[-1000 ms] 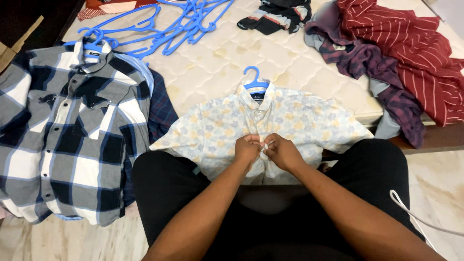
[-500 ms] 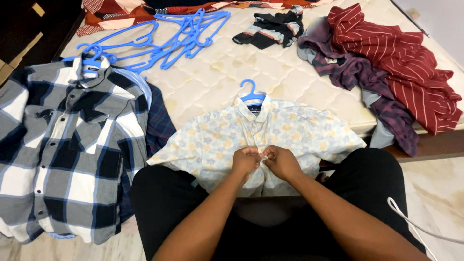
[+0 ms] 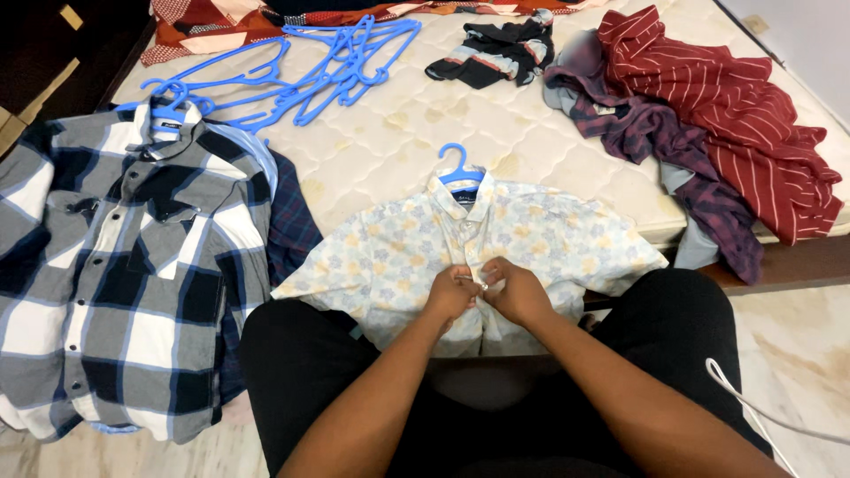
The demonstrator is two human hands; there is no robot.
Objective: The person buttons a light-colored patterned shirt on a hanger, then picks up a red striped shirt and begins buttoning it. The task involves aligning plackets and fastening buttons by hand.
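Note:
A pale floral short-sleeved shirt (image 3: pixel 390 252) lies flat on the mattress edge, hung on a blue hanger (image 3: pixel 461 170) whose hook sticks out above the collar. My left hand (image 3: pixel 452 294) and my right hand (image 3: pixel 516 292) meet at the shirt's front placket, fingers pinching the fabric at a button about midway down. Both forearms reach in from the bottom over my black-trousered legs.
A grey, white and black checked shirt (image 3: pixel 124 265) on a hanger lies at the left over other shirts. A heap of blue hangers (image 3: pixel 301 66) sits at the back. Red striped and purple checked clothes (image 3: pixel 717 115) are piled at the right; a dark garment (image 3: pixel 496 49) lies behind on the mattress (image 3: pixel 398 133).
The view shifted slightly upward a second ago. My hands stay together on the placket, with only small finger movements.

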